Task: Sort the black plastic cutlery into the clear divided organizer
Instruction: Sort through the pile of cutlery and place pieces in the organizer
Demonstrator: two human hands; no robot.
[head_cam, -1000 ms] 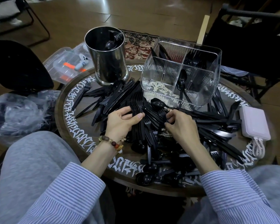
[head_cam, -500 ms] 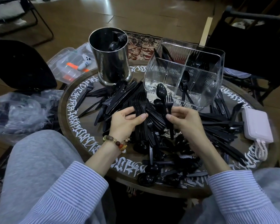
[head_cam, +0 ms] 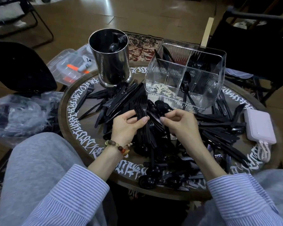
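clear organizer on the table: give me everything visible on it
The clear divided organizer is a see-through, ribbed plastic box with rounded corners, open on top and split by inner walls into compartments. It stands upright on the far right part of the round table, right of the steel canister. The near-left compartment looks empty; a black spoon leans in the near-right one, and dark cutlery shows in the far ones. Loose cutlery lies against its base. Neither hand touches it.

Half a second ago the right hand (head_cam: 181, 126) held a fork and spoon upright near the frame's centre; now both are lowered, its fingers curled beside the stacked forks (head_cam: 142, 115) in the left hand (head_cam: 126, 126); what its grip pinches, if anything, is unclear.
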